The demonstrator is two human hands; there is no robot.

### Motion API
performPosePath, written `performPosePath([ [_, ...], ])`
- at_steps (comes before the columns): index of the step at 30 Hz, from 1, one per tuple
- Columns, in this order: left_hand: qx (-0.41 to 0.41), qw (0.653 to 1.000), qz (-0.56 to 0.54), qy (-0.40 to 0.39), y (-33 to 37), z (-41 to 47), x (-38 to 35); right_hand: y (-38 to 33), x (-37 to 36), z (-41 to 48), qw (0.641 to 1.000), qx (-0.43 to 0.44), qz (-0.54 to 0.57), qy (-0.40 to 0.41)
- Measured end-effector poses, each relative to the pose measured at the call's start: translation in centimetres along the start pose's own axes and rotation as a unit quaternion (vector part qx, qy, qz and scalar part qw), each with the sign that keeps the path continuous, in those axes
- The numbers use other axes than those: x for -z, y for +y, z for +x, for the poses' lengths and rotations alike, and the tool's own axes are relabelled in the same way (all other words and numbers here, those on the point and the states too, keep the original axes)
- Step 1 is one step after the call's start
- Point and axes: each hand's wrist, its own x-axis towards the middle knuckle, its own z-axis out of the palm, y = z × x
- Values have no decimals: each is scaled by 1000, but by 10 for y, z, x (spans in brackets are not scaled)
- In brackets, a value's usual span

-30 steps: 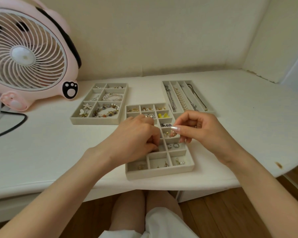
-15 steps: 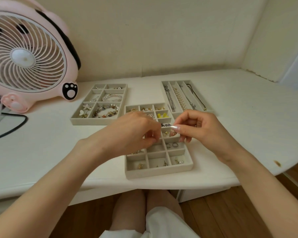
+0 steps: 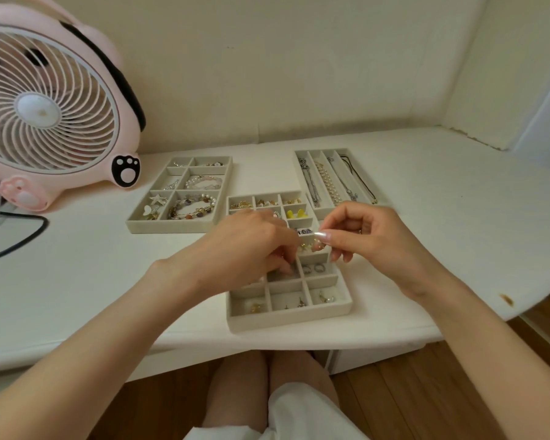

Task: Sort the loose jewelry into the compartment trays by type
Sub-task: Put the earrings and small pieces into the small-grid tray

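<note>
Two hands over the near tray [image 3: 289,322] of small compartments, at the front edge of the white desk [image 3: 458,223], head view. Left hand [image 3: 251,246] lower than half a second ago: then lifted toward the right one, now dipped, fingers curled, tips down in the middle compartment just beside the pair of rings [image 3: 313,268]. Anything between those tips: impossible to tell. Right hand [image 3: 365,236] almost unmoved, hanging above the tray's right-hand column, thumb and forefinger pressed tip to tip, any catch there too small to make out.

Near tray itself unshifted, most compartments already holding small pieces. Farther back, bracelet tray [image 3: 172,228] on the left and necklace tray [image 3: 324,150] on the right, both stocked, both untouched across the second. Pink fan [image 3: 45,106] at far left. Jewelry in view all inside the trays.

Reads as a late stage of the sorting: probably one small piece going down into, or coming up out of, that middle compartment.
</note>
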Motion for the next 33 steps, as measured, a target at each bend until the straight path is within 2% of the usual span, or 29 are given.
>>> performPosePath([
  [3,31,997,-28,57,-8,-6,8,0,0,1,1000,0,0,0],
  [5,52,996,-45,62,-13,-8,13,-1,-1,1,1000,1,-1,-3],
  [9,55,997,-51,26,-10,-9,16,-1,-2,3,1000,1,-1,-6],
  [17,37,998,55,-20,6,-3,0,0,0,2,1000,1,-2,-1],
  [23,16,999,47,-1,8,-2,-2,0,-1,1,1000,3,-2,-4],
  [28,16,997,68,-39,8,2,0,0,-3,1,1000,6,-1,-4],
  [33,24,998,17,-58,2,1,8,0,-2,0,1000,3,-4,-1],
])
